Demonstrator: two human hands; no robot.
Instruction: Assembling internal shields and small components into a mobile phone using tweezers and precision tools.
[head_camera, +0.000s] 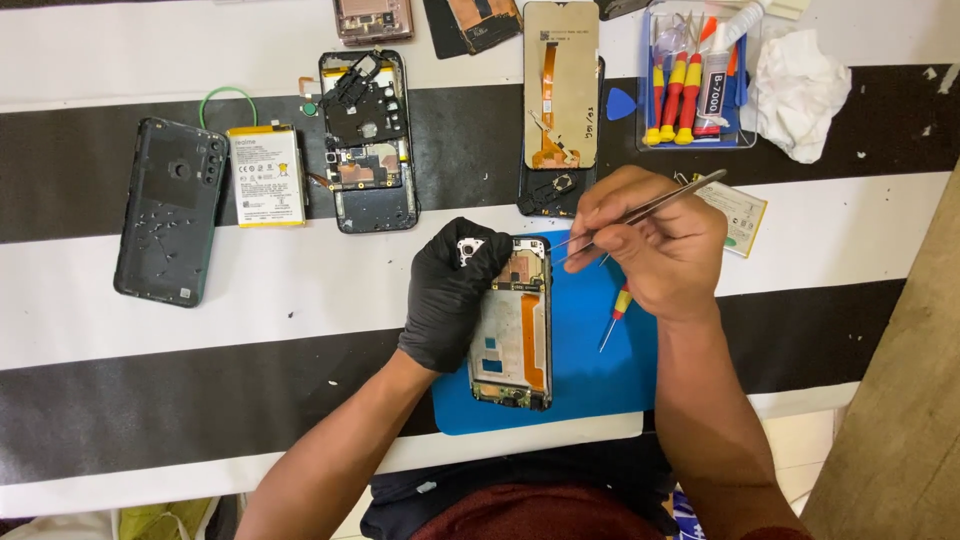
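head view: tweezers poised over an opened phone on the blue mat.
left hand (452, 292), gloved, grips the opened phone (513, 322) by its edge; right hand (655, 245) pinches tweezers (640, 212) whose tips hover at the top corner. a slip could nick the orange flex; beyond, loose battery (267, 175) and screwdriver tray (745, 105).

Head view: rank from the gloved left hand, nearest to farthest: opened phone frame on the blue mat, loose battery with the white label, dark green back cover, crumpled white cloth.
From the left hand:
1. Opened phone frame, gripped by it on the blue mat.
2. Loose battery, up and to the left.
3. Dark green back cover, further left, beyond the battery.
4. Crumpled white cloth, far upper right beside the tool tray.
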